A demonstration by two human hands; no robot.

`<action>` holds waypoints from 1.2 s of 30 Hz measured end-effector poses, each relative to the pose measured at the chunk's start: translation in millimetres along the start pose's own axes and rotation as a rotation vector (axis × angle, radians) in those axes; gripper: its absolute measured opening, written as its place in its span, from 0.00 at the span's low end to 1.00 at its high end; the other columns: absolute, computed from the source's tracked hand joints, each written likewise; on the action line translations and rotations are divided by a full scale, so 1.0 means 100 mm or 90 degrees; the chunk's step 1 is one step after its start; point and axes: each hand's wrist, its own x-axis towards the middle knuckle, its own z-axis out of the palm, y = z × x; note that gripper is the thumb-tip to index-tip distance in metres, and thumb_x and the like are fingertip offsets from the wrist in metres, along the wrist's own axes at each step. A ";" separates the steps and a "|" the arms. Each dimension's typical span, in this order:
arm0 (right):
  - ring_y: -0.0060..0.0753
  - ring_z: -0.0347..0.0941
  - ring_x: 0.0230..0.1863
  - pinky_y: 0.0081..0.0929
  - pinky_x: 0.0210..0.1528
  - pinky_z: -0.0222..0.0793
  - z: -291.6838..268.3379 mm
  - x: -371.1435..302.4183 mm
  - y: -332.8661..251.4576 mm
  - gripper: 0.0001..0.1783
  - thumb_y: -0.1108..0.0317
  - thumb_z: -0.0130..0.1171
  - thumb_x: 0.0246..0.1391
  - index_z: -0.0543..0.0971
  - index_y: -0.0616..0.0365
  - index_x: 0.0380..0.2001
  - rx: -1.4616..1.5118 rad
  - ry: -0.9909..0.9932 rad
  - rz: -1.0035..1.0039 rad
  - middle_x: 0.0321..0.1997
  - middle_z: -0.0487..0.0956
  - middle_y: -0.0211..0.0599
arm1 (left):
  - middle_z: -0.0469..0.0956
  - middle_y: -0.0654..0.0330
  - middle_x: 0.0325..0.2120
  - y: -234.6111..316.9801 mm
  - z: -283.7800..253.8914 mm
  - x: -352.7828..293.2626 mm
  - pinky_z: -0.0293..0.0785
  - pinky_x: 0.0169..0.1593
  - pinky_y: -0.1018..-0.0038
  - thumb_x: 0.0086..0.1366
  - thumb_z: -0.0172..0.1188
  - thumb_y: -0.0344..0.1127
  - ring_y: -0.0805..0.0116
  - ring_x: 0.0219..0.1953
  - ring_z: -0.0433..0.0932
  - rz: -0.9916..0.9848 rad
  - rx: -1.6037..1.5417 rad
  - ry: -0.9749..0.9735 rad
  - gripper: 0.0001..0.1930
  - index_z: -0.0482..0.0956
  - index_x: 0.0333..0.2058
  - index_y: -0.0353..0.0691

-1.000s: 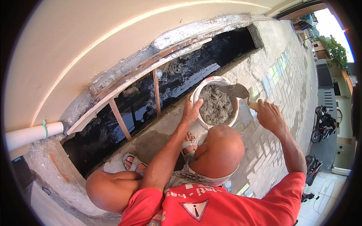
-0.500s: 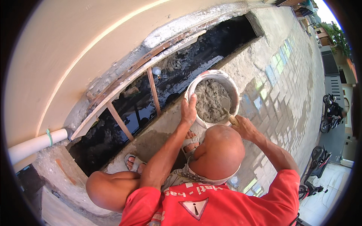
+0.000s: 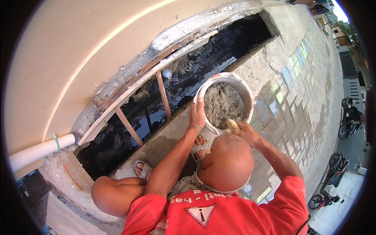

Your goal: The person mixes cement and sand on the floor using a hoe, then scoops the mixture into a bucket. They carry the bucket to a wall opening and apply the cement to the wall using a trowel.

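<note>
A white round bucket [image 3: 250, 102] stands in front of my knees, tilted a little, with wet grey mortar [image 3: 222, 100] inside. Its left rim is gripped by my left hand [image 3: 197, 116], thumb lying along the edge and fingers on the outer wall. At the near right rim, my right hand [image 3: 247, 134] is closed around the pale wooden handle of a trowel [image 3: 234, 125]. The trowel's blade is sunk in the mortar and hidden. My bent knee partly covers the near side of the bucket.
To the left runs an open drain [image 3: 149, 111] with dark water, crossed by thin wooden struts [image 3: 163, 96] fixed to a long board [image 3: 147, 74] along the wall. A white pipe [image 3: 43, 150] lies at left. Paving [image 3: 301, 105] and parked motorbikes [image 3: 328, 180] are to the right.
My right hand has moved left and slightly down, bringing the trowel's handle in over the near rim. My left hand keeps its hold on the bucket. The view has shifted slightly.
</note>
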 end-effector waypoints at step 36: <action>0.21 0.66 0.15 0.21 0.17 0.61 -0.76 0.22 -1.32 0.12 0.68 0.59 0.40 0.73 0.63 0.28 -0.109 -0.122 -0.035 0.16 0.70 0.30 | 0.70 0.55 0.52 0.01 -0.26 0.15 0.63 0.55 0.70 0.67 0.41 0.61 0.66 0.48 0.71 -0.142 -0.536 0.165 0.35 0.58 0.61 0.37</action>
